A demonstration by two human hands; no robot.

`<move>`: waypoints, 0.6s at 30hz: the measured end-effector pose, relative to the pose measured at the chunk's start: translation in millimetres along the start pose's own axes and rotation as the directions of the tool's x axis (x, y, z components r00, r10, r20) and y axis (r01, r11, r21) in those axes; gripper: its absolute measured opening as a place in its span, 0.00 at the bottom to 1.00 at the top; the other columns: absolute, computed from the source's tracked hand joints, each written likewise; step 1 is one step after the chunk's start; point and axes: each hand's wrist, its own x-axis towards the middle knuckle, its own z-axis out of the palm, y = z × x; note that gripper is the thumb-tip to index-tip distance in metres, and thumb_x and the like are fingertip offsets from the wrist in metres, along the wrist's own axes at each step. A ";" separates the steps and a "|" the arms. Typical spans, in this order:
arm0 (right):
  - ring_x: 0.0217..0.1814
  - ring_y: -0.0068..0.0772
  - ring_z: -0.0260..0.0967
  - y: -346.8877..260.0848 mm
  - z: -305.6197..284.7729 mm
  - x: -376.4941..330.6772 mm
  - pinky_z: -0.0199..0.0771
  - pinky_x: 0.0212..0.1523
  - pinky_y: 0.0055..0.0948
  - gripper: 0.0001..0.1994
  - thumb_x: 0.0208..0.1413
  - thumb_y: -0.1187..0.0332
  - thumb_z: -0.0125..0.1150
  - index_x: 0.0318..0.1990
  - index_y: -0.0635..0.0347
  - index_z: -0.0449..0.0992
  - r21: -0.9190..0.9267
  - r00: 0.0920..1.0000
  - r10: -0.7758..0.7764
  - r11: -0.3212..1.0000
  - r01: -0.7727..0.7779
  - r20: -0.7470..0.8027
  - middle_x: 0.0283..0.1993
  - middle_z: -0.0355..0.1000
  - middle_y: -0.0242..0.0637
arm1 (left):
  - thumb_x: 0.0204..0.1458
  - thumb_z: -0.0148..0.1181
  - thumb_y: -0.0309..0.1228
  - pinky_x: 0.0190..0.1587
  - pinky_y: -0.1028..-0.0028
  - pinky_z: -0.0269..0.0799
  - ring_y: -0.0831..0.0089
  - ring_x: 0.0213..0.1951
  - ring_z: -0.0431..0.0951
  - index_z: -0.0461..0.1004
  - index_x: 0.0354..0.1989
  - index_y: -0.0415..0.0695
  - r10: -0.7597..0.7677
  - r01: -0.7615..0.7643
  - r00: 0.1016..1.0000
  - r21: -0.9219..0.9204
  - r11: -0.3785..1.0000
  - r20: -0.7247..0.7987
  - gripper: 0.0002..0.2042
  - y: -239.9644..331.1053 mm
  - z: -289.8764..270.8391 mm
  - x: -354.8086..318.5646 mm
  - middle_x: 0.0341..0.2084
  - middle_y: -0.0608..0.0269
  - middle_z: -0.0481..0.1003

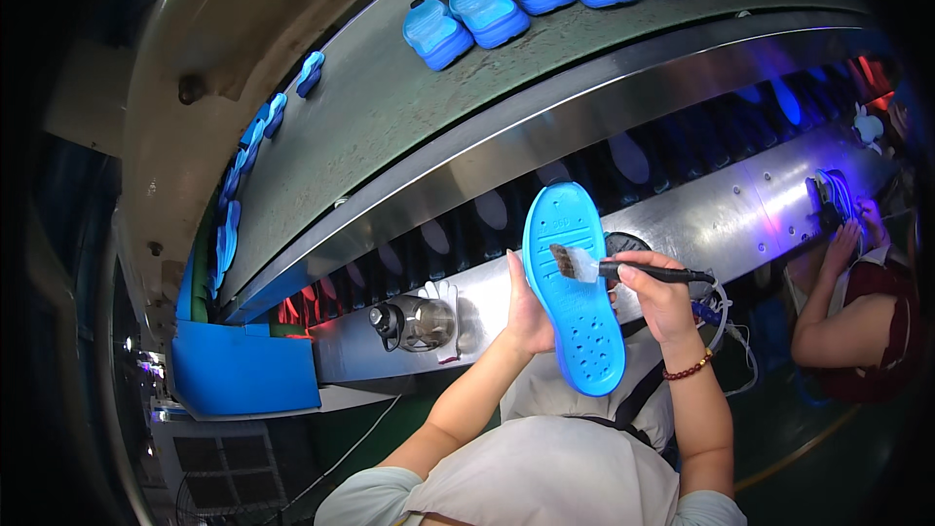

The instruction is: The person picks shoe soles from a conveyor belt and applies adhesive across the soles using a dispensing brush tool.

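At left centre, a clear jar (417, 322) on the steel ledge (740, 200). Mid-frame, left hand (529, 307) clasped around the edge of an upright blue sole (575, 287). Just right, right hand (662, 297) pinched shut on a black brush (623, 270), bristles touching the sole. Upper frame, blue soles (487, 10) in a row. Far right, another person's hand (845, 244).

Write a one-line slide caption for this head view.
Left hand holds a blue shoe sole upright while the right hand brushes it with a small brush beside the conveyor.
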 end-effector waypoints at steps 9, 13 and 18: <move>0.35 0.22 0.68 2.2 -12.0 18.5 0.68 0.40 0.19 0.10 0.46 0.76 0.59 0.38 0.69 0.74 0.038 0.996 0.040 0.999 -0.037 -0.080 0.34 0.73 0.40 | 0.36 0.24 0.75 0.50 0.49 0.62 0.51 0.45 0.70 0.54 0.58 0.40 -0.001 0.000 1.000 -0.024 1.000 -0.024 0.51 -8.6 9.6 13.5 0.46 0.43 0.66; 0.31 0.18 0.66 -6.1 -6.4 29.8 0.66 0.34 0.16 0.10 0.46 0.74 0.60 0.37 0.68 0.75 -0.036 0.991 -0.036 0.999 0.031 -0.132 0.33 0.74 0.36 | 0.40 0.21 0.73 0.47 0.54 0.66 0.54 0.41 0.71 0.59 0.54 0.39 0.041 -0.032 0.992 0.076 0.997 -0.120 0.49 -9.7 26.9 11.3 0.41 0.46 0.69; 0.31 0.20 0.70 -18.2 18.1 33.2 0.68 0.32 0.16 0.09 0.46 0.73 0.61 0.35 0.69 0.75 -0.386 0.971 -0.196 0.913 0.130 -0.139 0.31 0.74 0.36 | 0.41 0.28 0.72 0.53 0.52 0.60 0.53 0.47 0.69 0.59 0.55 0.44 0.055 -0.054 0.998 -0.012 0.998 0.037 0.45 -18.9 4.8 11.8 0.47 0.47 0.67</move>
